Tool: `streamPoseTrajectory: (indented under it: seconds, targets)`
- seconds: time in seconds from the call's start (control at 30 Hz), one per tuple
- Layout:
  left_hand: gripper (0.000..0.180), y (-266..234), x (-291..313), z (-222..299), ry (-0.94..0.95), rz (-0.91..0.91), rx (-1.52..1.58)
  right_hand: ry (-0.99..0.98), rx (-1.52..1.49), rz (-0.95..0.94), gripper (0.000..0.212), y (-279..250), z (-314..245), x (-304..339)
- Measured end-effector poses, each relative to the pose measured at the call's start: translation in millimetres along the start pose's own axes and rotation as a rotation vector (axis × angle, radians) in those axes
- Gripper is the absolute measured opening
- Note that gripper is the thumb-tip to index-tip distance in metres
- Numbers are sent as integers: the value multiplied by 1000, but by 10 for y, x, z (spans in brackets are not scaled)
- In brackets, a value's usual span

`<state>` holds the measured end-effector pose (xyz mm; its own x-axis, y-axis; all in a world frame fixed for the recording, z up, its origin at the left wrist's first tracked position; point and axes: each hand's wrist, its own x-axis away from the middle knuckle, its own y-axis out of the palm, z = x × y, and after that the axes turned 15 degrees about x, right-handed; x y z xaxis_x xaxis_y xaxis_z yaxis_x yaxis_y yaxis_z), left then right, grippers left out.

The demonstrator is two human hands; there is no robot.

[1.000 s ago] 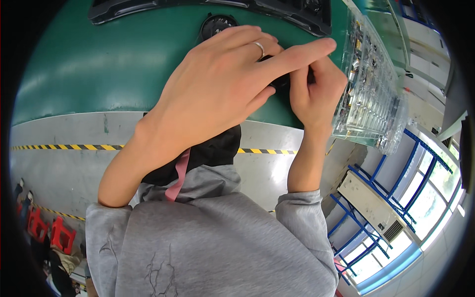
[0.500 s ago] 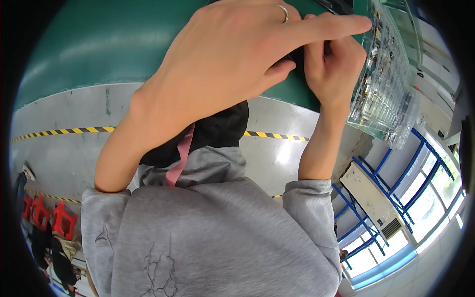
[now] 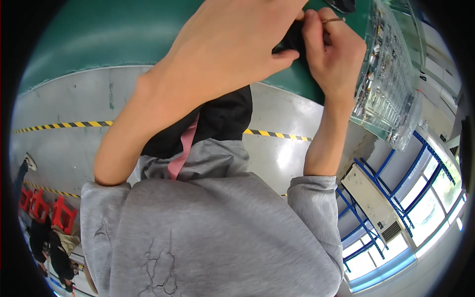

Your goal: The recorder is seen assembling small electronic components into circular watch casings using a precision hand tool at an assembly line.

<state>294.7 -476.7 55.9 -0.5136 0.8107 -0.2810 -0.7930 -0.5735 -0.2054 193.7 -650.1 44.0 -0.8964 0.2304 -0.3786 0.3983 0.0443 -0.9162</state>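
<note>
My left hand reaches in over the green table, back of the hand up, its fingertips mostly cut off by the top edge. A dark, glossy black piece shows between its thumb and fingers; its kind is hard to make out. Close beside it on the right, my right hand is closed, with thumb and forefinger together at the black piece. From this fist sticks out a thin ribbed metal piece, like a small spring or threaded rod, pointing right.
A clear plastic tray with rows of small metal parts stands at the table's right edge. Another black object lies at the top. Behind the green tabletop edge is grey floor with striped tape; red stools and people show lower left.
My left hand has shifted up, and its outstretched forefinger no longer lies across my right hand. The ribbed metal piece in my right hand has come into sight.
</note>
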Motion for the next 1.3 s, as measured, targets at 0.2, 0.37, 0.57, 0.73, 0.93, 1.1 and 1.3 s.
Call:
streamPoseTrajectory:
  seconds: [0.2,0.37,0.57,0.73,0.93,1.1,1.3]
  targets:
    - [108,1,17,-44,169,-8,-60,67,-8,62,28,13,53,37]
    - [104,-8,-15,3,89,-45,-24,225,-163,203,35,47,162,4]
    - [80,32,-39,15,164,2,-66,295,-273,218,35,-120,55,3]
    - [93,52,6,-78,162,2,-93,215,-264,367,33,-195,36,6]
    - [80,6,-25,18,247,68,-54,323,-453,440,32,-164,-49,38]
    - [67,-235,-157,122,196,217,-74,272,-415,328,22,-187,-29,41]
    - [52,-1231,-918,-138,189,365,-524,269,-485,249,21,-231,-59,29]
